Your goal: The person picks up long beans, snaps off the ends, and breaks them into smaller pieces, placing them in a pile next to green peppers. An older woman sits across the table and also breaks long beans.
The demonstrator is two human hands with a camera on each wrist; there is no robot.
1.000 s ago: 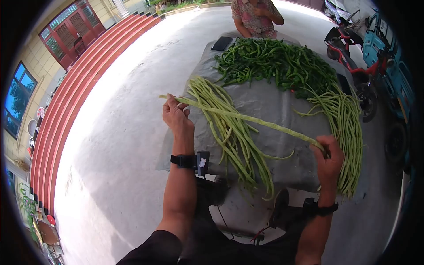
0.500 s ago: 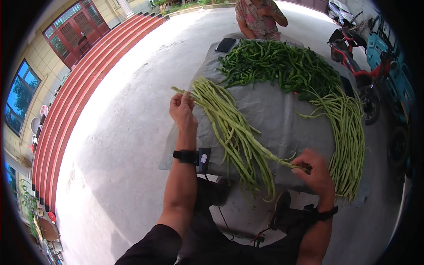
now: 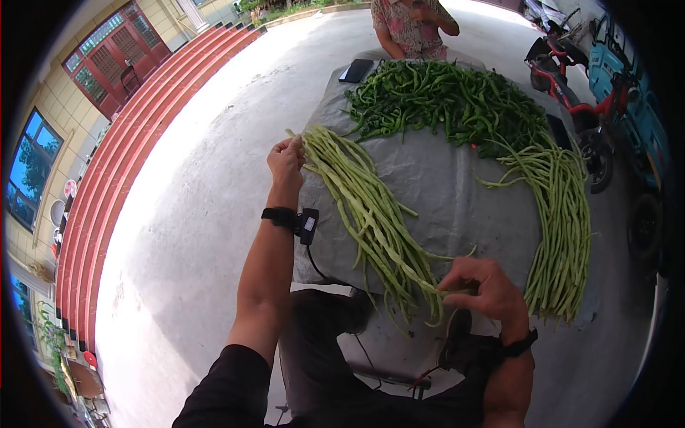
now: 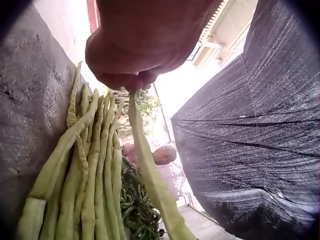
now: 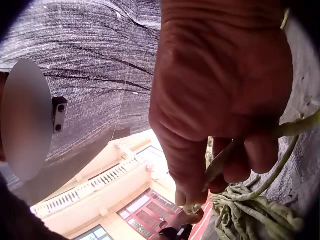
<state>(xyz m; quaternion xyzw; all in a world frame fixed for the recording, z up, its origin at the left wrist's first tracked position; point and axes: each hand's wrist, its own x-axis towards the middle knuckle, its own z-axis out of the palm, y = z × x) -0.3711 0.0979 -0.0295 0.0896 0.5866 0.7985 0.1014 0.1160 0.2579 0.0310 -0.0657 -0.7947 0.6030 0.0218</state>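
A pile of long green beans (image 3: 357, 187) lies slantwise on the grey sheet (image 3: 492, 214). At its far end my left hand (image 3: 286, 162) pinches the tip of one long bean (image 4: 145, 155), which hangs from the fingertips beside the others in the left wrist view. My right hand (image 3: 486, 287) is at the pile's near end. Thumb and fingers there pinch the other end of a bean, and the right wrist view shows it passing between the fingers. This bean runs along the top of the pile, overlapping it in the head view.
A second bundle of long beans (image 3: 560, 235) lies on the right of the sheet. Behind are a heap of green peppers (image 3: 442, 100) and two phones, one a dark phone (image 3: 356, 70) at the far left corner. Across the table is another person (image 3: 410, 28).
My right hand has moved left and closer to my body, bringing the bean from stretched across the sheet to lying along the left pile. My left hand stays near the pile's far end.
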